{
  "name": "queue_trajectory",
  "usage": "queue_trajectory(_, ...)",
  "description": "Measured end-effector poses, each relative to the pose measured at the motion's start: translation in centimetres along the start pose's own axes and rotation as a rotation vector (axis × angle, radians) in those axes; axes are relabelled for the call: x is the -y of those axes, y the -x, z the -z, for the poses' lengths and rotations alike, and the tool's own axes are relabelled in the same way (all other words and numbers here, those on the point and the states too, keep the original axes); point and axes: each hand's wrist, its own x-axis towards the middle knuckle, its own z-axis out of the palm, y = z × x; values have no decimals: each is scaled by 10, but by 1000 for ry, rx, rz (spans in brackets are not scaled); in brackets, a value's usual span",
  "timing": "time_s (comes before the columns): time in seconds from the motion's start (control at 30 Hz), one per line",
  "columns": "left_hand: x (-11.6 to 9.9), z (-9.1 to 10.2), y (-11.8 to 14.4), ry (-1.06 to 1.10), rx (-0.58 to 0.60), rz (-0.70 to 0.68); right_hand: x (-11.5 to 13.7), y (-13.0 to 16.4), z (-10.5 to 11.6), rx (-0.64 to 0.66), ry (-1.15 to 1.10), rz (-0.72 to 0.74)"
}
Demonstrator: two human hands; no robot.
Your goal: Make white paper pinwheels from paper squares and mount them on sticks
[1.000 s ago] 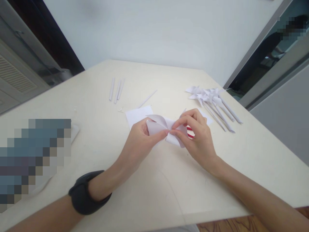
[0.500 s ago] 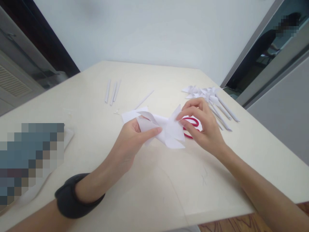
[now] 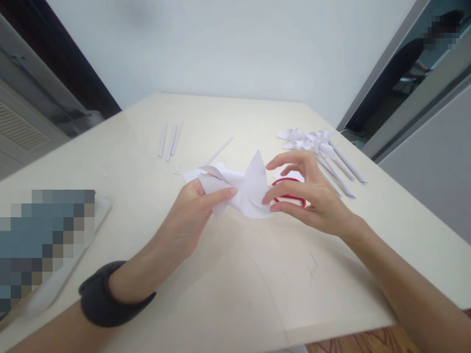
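A white paper pinwheel (image 3: 253, 181) with cut, curving blades is held above the table. My left hand (image 3: 196, 211) pinches it near the middle, thumb on top and the other fingers mostly hidden behind the paper. My right hand (image 3: 305, 189) is at its right side with fingers spread and curved. Its lower fingertips are at the edge of the right blade; whether they touch it I cannot tell. Red-handled scissors (image 3: 294, 181) lie behind my right hand, partly covered by its fingers and the paper.
Several paper pinwheels on rolled sticks (image 3: 312, 142) lie at the back right. Short rolled paper sticks (image 3: 171, 139) lie at the back left, and a thin stick (image 3: 222, 148) behind the pinwheel. A blurred-out object (image 3: 40, 245) is at the left. A person (image 3: 405, 63) shows beyond the doorway.
My right hand's fingers have spread from their pinch on the right blade, which now points upward. My left hand has shifted slightly left with the pinwheel.
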Motion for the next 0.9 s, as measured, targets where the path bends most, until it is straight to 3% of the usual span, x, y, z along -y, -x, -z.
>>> queue_trajectory(0.2,-1,2,1,15,24,-26,0,2,-1,29,114,25)
queue_trajectory(0.57,-2,3,-2,62,8,-18,-1,1,1,-9,120,-8)
queue_trajectory(0.77,0,4,-2,45,34,-20,-4,0,-2,24,190,78)
queue_trajectory(0.9,1,4,-2,42,16,-22,-4,0,-1,11,207,56)
